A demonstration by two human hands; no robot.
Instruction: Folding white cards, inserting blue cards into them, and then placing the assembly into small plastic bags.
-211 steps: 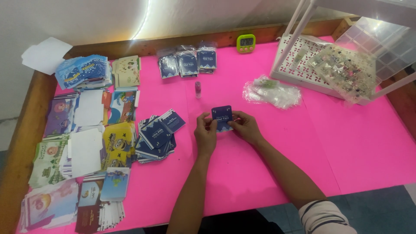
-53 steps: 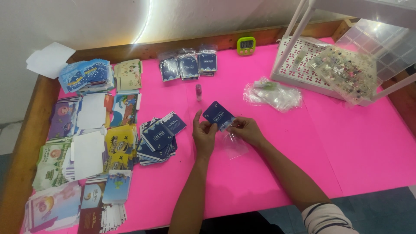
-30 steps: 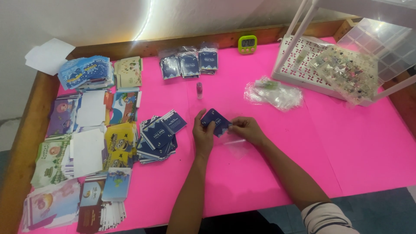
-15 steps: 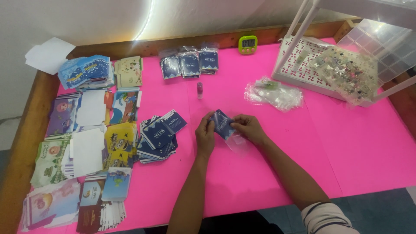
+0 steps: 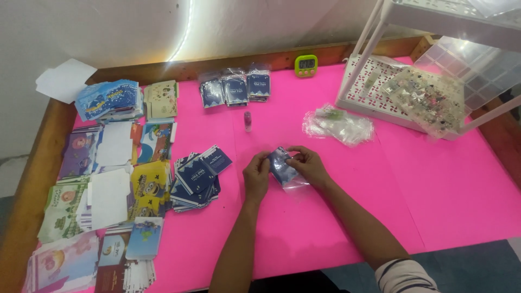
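Dark blue card (image 5: 279, 161), partly inside its clear sleeve (image 5: 293, 180), sat pinched between our left hand (image 5: 256, 174) and right hand (image 5: 307, 164), fingers pressed together on it, above the pink table (image 5: 445, 190).

sleeve (image 5: 290, 176): clear glossy plastic | card (image 5: 279, 163): dark blue paper | table cover (image 5: 434, 179): matt pink

Both forearms reach up from the lower edge of the view and converge toward the middle of the surface. The left hand (image 5: 256, 176) has its back to the camera, fingers curled inward, thumb and fingertips pinched in a closed grip. The right hand (image 5: 308, 164) sits just beside it, knuckles up, fingers bent and likewise pinched; a striped sleeve covers the right upper arm
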